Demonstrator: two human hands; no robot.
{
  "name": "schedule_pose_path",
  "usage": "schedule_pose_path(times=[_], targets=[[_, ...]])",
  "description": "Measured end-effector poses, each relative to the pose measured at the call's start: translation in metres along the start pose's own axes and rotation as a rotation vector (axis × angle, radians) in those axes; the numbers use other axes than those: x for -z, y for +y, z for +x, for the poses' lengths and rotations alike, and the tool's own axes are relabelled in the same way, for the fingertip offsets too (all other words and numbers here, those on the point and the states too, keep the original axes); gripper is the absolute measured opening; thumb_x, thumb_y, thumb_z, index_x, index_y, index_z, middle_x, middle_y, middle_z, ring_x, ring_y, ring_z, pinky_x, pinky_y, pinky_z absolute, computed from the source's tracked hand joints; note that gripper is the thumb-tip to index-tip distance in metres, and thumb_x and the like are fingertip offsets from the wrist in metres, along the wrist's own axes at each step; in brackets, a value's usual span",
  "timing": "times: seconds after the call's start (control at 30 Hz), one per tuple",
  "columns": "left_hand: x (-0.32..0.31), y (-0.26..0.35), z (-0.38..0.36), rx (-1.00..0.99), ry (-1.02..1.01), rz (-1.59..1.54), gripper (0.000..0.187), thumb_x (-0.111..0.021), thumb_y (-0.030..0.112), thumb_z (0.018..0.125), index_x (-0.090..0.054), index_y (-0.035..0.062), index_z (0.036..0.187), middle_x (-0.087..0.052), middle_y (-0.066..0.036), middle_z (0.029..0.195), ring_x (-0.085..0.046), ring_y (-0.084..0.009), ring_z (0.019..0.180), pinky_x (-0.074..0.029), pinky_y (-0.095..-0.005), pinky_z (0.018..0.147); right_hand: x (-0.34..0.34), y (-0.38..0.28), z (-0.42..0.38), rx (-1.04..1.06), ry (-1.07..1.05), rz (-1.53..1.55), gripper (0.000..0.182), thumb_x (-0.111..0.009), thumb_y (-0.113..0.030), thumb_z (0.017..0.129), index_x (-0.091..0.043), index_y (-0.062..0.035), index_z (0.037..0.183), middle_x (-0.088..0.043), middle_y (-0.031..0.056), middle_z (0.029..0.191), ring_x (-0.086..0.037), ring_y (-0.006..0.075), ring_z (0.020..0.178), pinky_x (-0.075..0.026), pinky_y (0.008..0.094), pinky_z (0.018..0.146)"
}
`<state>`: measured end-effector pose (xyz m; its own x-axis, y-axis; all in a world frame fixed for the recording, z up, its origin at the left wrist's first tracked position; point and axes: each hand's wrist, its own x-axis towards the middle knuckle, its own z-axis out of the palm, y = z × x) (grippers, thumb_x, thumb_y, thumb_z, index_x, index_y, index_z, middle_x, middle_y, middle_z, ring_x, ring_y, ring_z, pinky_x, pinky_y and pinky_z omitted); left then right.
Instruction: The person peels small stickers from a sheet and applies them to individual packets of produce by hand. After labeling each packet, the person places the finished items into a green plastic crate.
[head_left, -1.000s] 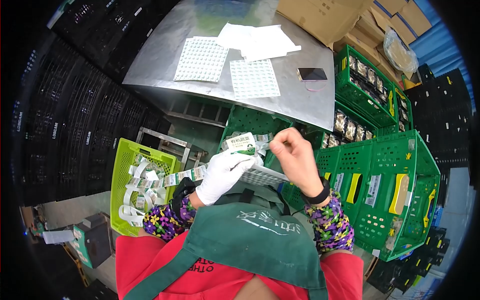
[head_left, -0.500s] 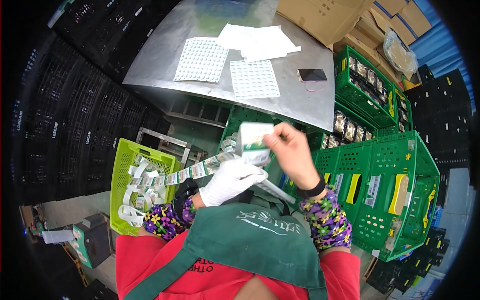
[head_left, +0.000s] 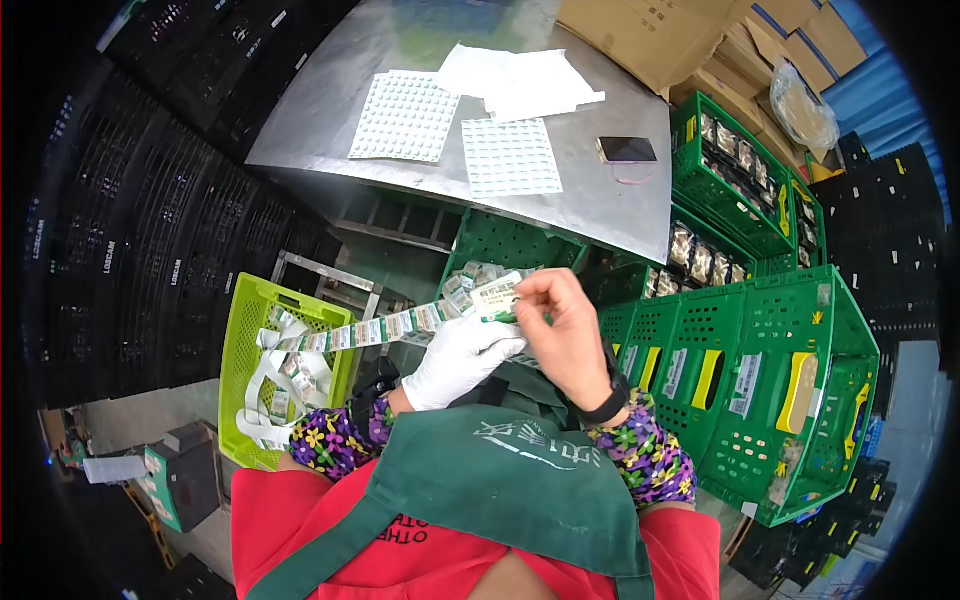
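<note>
A white label with green print and dark characters is pinched between the fingers of the bare right hand, above a green crate. A strip of like labels is gripped by the closed, white-gloved left hand. Loose label strip is heaped in a lime basket; packets are stacked in green crates beside.
</note>
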<state>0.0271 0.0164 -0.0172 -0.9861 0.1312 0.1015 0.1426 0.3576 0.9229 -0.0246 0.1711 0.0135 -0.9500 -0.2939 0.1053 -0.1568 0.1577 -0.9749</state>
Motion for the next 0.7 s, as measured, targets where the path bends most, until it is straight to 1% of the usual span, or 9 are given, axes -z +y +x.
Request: schedule_pose_path(times=[0.03,0.13,0.2,0.27,0.33,0.43,0.53,0.63,0.7], targets=[[0.000,-0.001,0.000,-0.001,-0.002,-0.001,0.015,-0.069,0.019,0.087,-0.072,0.0069,0.096,-0.069,-0.012,0.084,-0.066,-0.0324,0.077,-0.053,-0.0377,0.070,0.000,-0.010,0.000,-0.036,-0.050,-0.115,0.014,-0.062,0.004,0.083,-0.061,0.0000,0.097,-0.057,0.0092,0.093,-0.061,0.0158,0.079,-0.049,0.0270,0.073],[0.001,-0.004,0.000,-0.065,-0.024,0.041,0.014,-0.069,0.020,0.087,-0.073,0.0081,0.093,-0.069,-0.012,0.084,-0.066,-0.0321,0.077,-0.053,-0.0387,0.069,0.003,-0.001,0.003,-0.114,-0.103,-0.094,0.012,-0.062,0.001,0.084,-0.061,-0.0007,0.096,-0.057,0.0102,0.093,-0.060,0.0170,0.080,-0.048,0.0279,0.075],[0.002,-0.004,-0.002,-0.195,-0.028,0.162,0.013,-0.070,0.020,0.086,-0.074,0.0102,0.093,-0.069,-0.011,0.085,-0.066,-0.0318,0.078,-0.052,-0.0393,0.069,0.010,0.016,0.007,-0.040,-0.107,-0.156,0.016,-0.060,0.001,0.085,-0.061,-0.0011,0.100,-0.058,0.0076,0.092,-0.058,0.0151,0.083,-0.047,0.0274,0.077],[0.003,-0.005,-0.001,-0.205,-0.008,0.117,0.014,-0.070,0.019,0.086,-0.074,0.0101,0.096,-0.070,-0.010,0.090,-0.067,-0.0308,0.082,-0.053,-0.0383,0.072,0.020,0.027,0.012,-0.298,-0.074,0.057,0.020,-0.061,0.001,0.086,-0.060,-0.0012,0.105,-0.058,0.0006,0.097,-0.053,0.0087,0.087,-0.044,0.0228,0.077],[0.006,-0.007,-0.001,-0.218,0.039,0.029,0.017,-0.069,0.017,0.086,-0.074,0.0100,0.101,-0.072,-0.009,0.100,-0.069,-0.0287,0.090,-0.055,-0.0362,0.079,0.030,0.026,0.013,-0.389,-0.021,0.245,0.020,-0.058,0.005,0.088,-0.058,-0.0014,0.107,-0.058,0.0007,0.098,-0.053,0.0071,0.089,-0.044,0.0212,0.081],[0.010,-0.002,0.002,-0.144,0.004,0.053,0.021,-0.068,0.017,0.087,-0.073,0.0093,0.105,-0.072,-0.009,0.103,-0.069,-0.0276,0.094,-0.055,-0.0355,0.082,0.024,0.012,0.011,-0.291,0.089,0.368,0.021,-0.058,0.007,0.086,-0.059,0.0001,0.106,-0.059,0.0027,0.096,-0.056,0.0090,0.089,-0.046,0.0221,0.079],[0.008,-0.006,0.003,-0.112,-0.005,0.072,0.019,-0.069,0.018,0.086,-0.073,0.0093,0.103,-0.071,-0.010,0.096,-0.068,-0.0299,0.087,-0.054,-0.0371,0.077,0.011,-0.005,0.005,0.045,0.107,0.026,0.015,-0.062,0.006,0.086,-0.061,0.0007,0.100,-0.060,0.0062,0.097,-0.061,0.0146,0.088,-0.052,0.0273,0.074],[0.008,-0.001,0.004,-0.123,0.023,0.119,0.017,-0.069,0.018,0.085,-0.073,0.0103,0.100,-0.070,-0.009,0.091,-0.067,-0.0308,0.082,-0.054,-0.0384,0.072,0.002,-0.014,0.000,0.128,0.055,-0.127,0.015,-0.063,0.006,0.082,-0.061,0.0005,0.096,-0.062,0.0123,0.097,-0.063,0.0232,0.083,-0.051,0.0308,0.073],[0.010,0.001,0.004,-0.216,-0.014,0.212,0.016,-0.069,0.017,0.084,-0.073,0.0122,0.099,-0.069,-0.010,0.087,-0.067,-0.0304,0.079,-0.054,-0.0393,0.069,0.002,-0.009,0.000,0.166,0.026,-0.182,0.016,-0.064,0.006,0.082,-0.061,0.0003,0.096,-0.062,0.0127,0.097,-0.063,0.0253,0.082,-0.051,0.0316,0.073]])
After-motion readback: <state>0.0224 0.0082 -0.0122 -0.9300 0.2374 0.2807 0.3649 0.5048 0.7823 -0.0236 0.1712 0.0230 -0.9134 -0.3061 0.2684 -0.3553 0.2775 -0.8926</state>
